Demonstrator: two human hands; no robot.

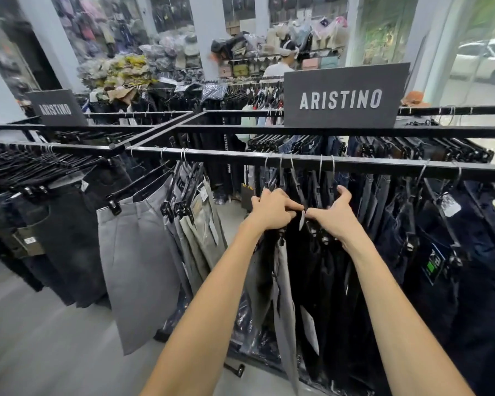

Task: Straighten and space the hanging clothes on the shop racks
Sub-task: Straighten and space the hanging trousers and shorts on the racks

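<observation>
A black metal rail (369,164) runs across in front of me with trousers hung on black clip hangers. At its middle, my left hand (272,208) and my right hand (333,214) both grip the tops of a bunch of dark trousers (317,275), fingertips almost touching over a small white tag. A grey pair (285,304) hangs at the left edge of that bunch. Left of a gap hang grey and beige trousers (143,252). Dark blue jeans (452,252) crowd the rail to the right.
A black "ARISTINO" sign (345,97) stands on the rack top, a smaller one (56,108) at left. More racks lie behind and left with black trousers (55,241). A person (280,62) stands far back by heaped stock. Grey floor (40,338) lies below left.
</observation>
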